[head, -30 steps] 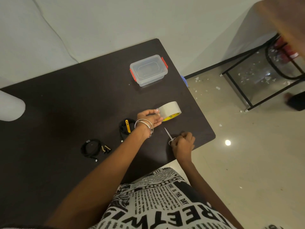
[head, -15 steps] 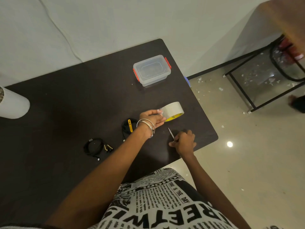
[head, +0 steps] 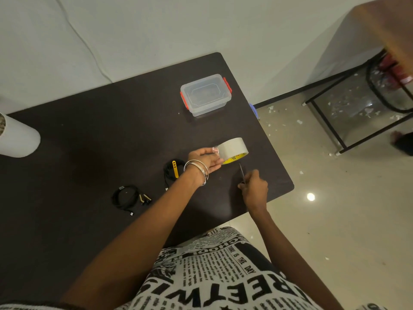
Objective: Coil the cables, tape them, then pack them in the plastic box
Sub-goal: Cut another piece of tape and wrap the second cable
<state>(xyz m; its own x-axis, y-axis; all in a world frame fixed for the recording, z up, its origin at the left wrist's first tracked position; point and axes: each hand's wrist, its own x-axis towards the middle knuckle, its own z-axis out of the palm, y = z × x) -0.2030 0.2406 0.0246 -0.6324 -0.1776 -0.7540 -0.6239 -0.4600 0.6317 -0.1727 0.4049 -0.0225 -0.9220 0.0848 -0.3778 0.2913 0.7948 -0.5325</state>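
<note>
My left hand (head: 206, 159) holds a roll of pale tape (head: 233, 149) with a yellow core, pinching its free end at the roll's left side. Just right of it, my right hand (head: 254, 189) grips small scissors (head: 241, 173), blades pointing up toward the roll. A black coiled cable with a yellow strap (head: 173, 170) lies on the dark table (head: 100, 135) behind my left wrist. A second black cable (head: 128, 196), loosely coiled, lies further left. The clear plastic box (head: 204, 95) with red latches stands closed near the table's far right corner.
A white cylinder (head: 15, 138) lies at the table's left edge. The table's right edge is close to my right hand, with tiled floor beyond. A black metal frame (head: 324, 121) stands on the floor at the right. The wall runs behind the table.
My right hand has lifted the scissors off the table and raised their blades toward the tape. My left hand keeps holding the roll in about the same place.
</note>
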